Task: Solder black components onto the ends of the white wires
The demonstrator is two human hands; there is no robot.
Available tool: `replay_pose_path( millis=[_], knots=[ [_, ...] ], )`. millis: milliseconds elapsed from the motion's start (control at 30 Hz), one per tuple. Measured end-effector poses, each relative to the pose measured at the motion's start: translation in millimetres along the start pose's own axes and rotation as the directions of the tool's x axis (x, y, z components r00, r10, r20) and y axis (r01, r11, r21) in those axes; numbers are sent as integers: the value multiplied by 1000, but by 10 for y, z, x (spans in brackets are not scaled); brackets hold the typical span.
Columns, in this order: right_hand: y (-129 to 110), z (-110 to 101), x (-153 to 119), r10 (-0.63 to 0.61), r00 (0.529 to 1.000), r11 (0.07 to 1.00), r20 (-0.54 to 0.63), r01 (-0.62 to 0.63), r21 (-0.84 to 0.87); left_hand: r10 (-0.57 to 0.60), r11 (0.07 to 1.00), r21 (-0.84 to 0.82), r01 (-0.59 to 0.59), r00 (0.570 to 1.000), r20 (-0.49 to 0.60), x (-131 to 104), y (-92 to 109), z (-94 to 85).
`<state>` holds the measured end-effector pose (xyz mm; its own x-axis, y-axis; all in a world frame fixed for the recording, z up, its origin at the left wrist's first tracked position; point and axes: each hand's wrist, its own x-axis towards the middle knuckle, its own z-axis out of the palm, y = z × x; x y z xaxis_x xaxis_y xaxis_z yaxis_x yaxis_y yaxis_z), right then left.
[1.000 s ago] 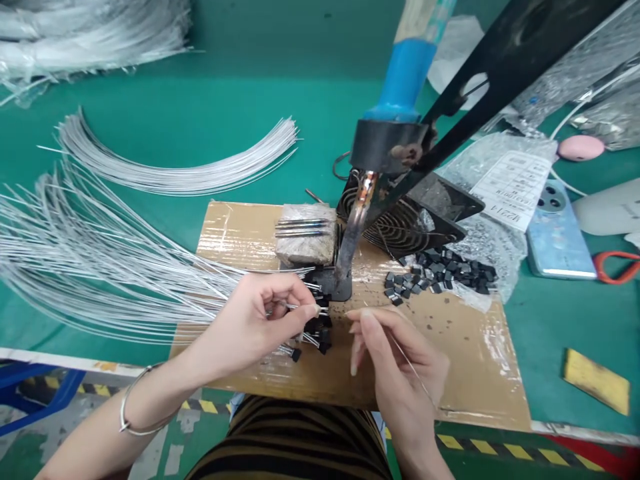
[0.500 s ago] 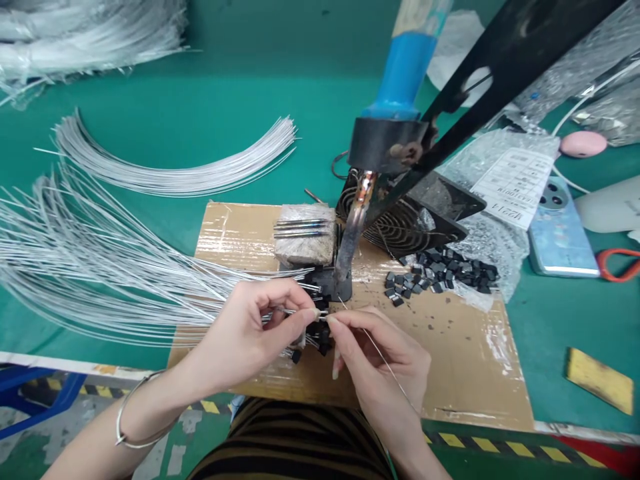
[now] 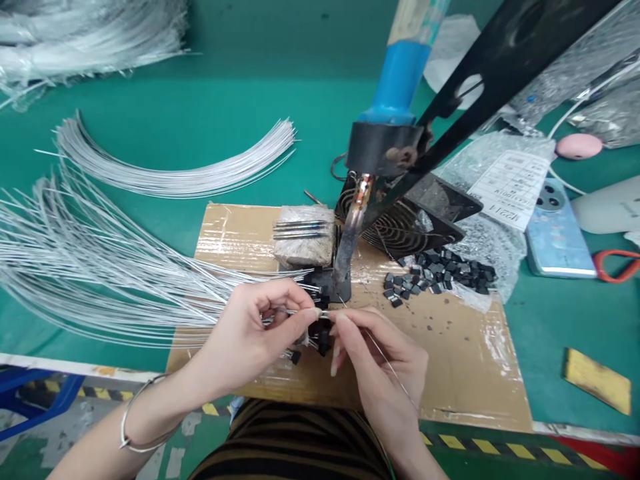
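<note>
Right hand [image 3: 387, 363] moved in to left hand [image 3: 265, 333]; right grip holds thin wire [image 3: 393, 371], left white wire [image 3: 325, 315].

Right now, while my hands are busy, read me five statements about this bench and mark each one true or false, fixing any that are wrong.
1. The left hand pinches white wire. True.
2. The yellow pad rests on the cardboard. False: the yellow pad rests on the green table, to the right of the cardboard.
3. A thin strand runs across the right hand. True.
4. The black pieces lie to the left of both hands. False: the black pieces lie to the right, beyond the right hand.
5. The phone lies camera side up. True.
</note>
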<state>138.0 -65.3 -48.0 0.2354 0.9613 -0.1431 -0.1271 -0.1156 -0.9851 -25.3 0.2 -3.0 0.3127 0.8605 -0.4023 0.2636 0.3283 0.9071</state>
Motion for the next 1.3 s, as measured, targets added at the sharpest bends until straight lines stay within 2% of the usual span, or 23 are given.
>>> replay_pose_path(
  millis=[200, 367, 733, 1300],
  knots=[
    [32, 34, 19, 135, 989, 969, 66, -145, 201, 2, 999, -36, -3, 1000, -23, 14, -7, 34],
    [61, 81, 5, 201, 975, 921, 96, -221, 319, 25, 999, 31, -23, 999, -41, -28, -19, 54],
    [92, 55, -14, 236, 961, 887, 145, -274, 372, -18, 996, 84, 18, 1000, -6, -61, -45, 55],
    [34, 11, 87, 364, 904, 800, 226, -427, 422, -12, 1000, -10, 13, 998, 60, -57, -38, 39]
  ],
)
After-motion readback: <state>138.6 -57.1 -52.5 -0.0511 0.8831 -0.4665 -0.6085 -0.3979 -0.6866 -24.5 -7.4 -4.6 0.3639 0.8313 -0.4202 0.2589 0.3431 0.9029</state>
